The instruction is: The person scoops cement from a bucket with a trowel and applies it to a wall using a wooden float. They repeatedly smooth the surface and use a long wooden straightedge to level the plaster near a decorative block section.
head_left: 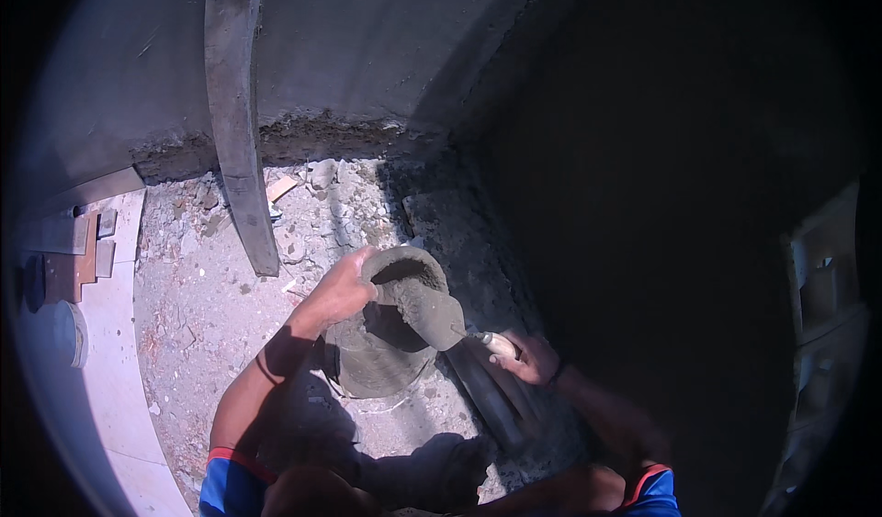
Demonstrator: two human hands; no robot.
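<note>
Left hand (342,289) grips rim of mortar-caked bucket (381,356), tilting it. Right hand (531,359) clenched on handle of trowel (439,320), blade loaded with wet mortar (418,301), just beside left hand. Load probably heavy, sloppy; hold handle firm, blade level.

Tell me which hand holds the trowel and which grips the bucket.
The right hand holds the trowel by its pale handle, its blade loaded with grey mortar. The left hand grips the rim of the mortar bucket.
</note>
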